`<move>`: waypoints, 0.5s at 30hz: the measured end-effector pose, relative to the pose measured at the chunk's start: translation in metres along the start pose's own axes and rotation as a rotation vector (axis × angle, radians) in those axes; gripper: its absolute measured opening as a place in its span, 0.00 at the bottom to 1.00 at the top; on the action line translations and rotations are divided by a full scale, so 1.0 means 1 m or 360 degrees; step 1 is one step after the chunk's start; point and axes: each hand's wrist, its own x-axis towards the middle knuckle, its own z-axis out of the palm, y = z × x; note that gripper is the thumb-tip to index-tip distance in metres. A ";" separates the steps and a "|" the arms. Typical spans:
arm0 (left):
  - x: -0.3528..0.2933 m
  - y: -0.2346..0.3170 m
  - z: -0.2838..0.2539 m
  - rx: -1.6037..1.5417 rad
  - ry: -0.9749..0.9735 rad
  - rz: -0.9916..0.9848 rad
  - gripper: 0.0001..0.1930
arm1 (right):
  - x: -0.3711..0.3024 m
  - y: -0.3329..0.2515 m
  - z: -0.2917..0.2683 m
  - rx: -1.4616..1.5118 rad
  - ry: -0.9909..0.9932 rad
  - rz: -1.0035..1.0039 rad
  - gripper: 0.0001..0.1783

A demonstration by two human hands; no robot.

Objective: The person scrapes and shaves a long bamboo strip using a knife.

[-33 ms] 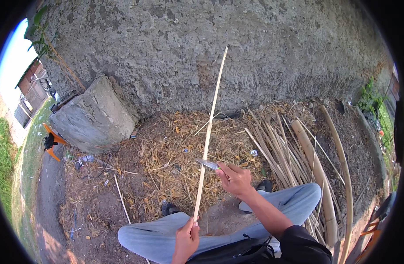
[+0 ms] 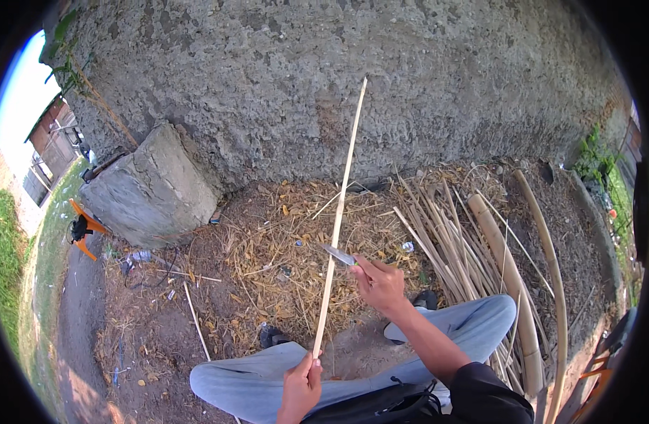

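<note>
A long, pale bamboo strip (image 2: 343, 194) slants up and away from me, its far end in front of the grey wall. My left hand (image 2: 301, 385) is closed on its near end, thumb along the strip, just above my lap. In my right hand (image 2: 379, 284) is a knife (image 2: 338, 254) with a short metal blade; the fingers wrap its handle, of which only a bit of green shows. The blade lies across the strip around its middle, pointing left. Whether its edge touches the strip I cannot tell.
Split bamboo strips (image 2: 448, 237) lie piled at the right, beside a thick bamboo pole (image 2: 508, 275) and a curved pole (image 2: 550, 261). A concrete block (image 2: 155, 187) stands at the left against the rough wall (image 2: 409, 85). Dry leaves and shavings (image 2: 282, 247) cover the ground before me.
The knife and my right hand have shifted slightly to the right, and the blade tilts a little more. The strip has moved very slightly; my left hand keeps its hold.
</note>
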 end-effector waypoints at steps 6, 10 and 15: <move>-0.019 -0.012 0.012 0.0024 0.0032 -0.0023 0.15 | 0.023 0.037 0.000 -0.0040 0.0115 0.0136 0.12; -0.009 -0.011 0.011 -0.0076 0.0035 -0.0078 0.15 | 0.015 0.013 -0.009 0.0228 0.0021 0.0247 0.13; 0.002 -0.002 0.009 -0.0992 -0.0160 -0.0686 0.19 | -0.046 -0.051 -0.030 0.0568 -0.0281 0.0095 0.15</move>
